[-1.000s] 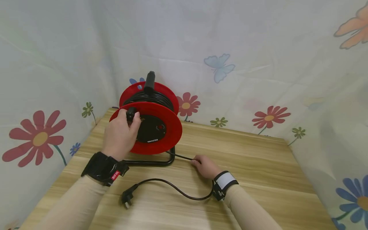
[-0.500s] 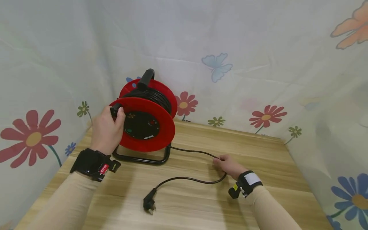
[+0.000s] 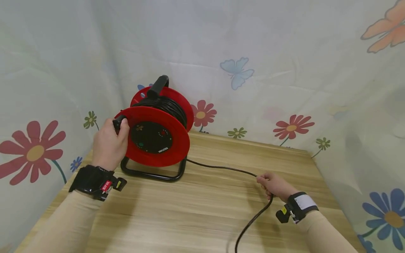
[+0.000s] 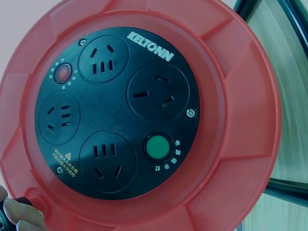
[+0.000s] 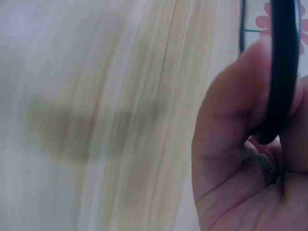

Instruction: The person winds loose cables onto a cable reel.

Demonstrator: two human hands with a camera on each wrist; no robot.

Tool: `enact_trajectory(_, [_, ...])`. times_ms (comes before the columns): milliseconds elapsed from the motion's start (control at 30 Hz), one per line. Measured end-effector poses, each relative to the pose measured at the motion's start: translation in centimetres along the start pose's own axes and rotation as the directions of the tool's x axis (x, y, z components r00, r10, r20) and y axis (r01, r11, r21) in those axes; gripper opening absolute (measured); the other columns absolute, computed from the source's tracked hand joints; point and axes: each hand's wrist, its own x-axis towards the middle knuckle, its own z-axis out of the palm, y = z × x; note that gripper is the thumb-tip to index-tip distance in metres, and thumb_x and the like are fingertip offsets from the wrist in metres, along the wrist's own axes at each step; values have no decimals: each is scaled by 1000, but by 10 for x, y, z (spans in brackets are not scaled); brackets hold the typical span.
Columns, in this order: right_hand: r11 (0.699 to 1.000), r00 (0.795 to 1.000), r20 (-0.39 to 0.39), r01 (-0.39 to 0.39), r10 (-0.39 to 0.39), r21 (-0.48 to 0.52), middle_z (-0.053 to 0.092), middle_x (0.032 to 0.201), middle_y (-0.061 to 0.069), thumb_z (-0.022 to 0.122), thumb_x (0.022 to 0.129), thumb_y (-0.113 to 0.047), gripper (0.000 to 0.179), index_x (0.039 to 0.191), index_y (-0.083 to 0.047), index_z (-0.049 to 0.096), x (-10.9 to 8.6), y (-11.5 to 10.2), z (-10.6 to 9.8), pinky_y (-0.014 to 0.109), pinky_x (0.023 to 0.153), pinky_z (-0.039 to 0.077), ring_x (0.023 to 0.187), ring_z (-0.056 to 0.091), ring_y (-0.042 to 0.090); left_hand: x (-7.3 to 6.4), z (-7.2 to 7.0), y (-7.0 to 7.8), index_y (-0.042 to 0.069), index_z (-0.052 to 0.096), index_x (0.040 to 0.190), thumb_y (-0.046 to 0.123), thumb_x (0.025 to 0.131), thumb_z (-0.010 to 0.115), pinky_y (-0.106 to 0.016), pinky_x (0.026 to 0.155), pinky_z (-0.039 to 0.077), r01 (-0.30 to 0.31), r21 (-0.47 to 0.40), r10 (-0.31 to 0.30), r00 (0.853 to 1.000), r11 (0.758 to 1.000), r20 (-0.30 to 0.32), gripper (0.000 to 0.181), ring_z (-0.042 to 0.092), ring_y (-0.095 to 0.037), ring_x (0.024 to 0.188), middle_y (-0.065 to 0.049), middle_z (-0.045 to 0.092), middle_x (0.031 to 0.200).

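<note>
A red cable reel (image 3: 153, 137) with black cord wound between its discs stands at the left of the table in the head view. My left hand (image 3: 109, 146) grips the black knob (image 3: 118, 121) at the upper left of its front disc. In the left wrist view the black socket panel (image 4: 106, 118) reads KELTONN and has several outlets, a red light and a green button (image 4: 158, 147). The black cable (image 3: 218, 167) runs rightward from the reel to my right hand (image 3: 276, 186), which pinches it. Beyond that hand it droops past the lower frame edge; its plug is out of view.
The reel rests on a black tube stand (image 3: 155, 175), under a black carrying handle (image 3: 158, 86). Below is a wood-grain table (image 3: 177, 218). A pale cloth (image 3: 284, 70) printed with flowers and butterflies hangs behind and at both sides.
My right hand has moved right, holding the cable, and a longer stretch now lies between it and the reel. The plug has left the view. My left hand and the knob have shifted left.
</note>
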Motion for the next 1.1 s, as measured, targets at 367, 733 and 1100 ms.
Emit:
enact_trajectory(367, [967, 987, -124, 65, -98, -246, 44, 79, 8, 35, 104, -31, 42, 126, 2, 48, -22, -32, -22, 27, 47, 32, 51, 30, 12, 1, -1, 4, -3, 46, 93, 40, 99, 33, -33, 41, 33, -16, 8, 16, 1000, 1000, 11, 45, 45, -28, 56, -17, 48, 73])
enact_trajectory(733, [690, 825, -284, 166, -489, -704, 50, 65, 6, 47, 100, -20, 22, 90, -4, 59, -26, -37, -25, 33, 50, 35, 53, 42, 17, -1, -4, 7, -4, 47, 98, 48, 99, 30, -35, 46, 36, 14, 18, -15, 998, 1000, 58, 54, 48, -31, 65, -18, 49, 77])
enact_trajectory(1100, [600, 746, -273, 206, -608, -773, 58, 72, 5, 57, 95, -18, 15, 90, -6, 65, -5, -20, -13, 35, 53, 37, 60, 47, 18, 0, -2, 27, -2, 50, 104, 52, 99, 29, -50, 57, 52, -17, 14, 17, 999, 1000, 48, 58, 55, -35, 71, -22, 59, 82])
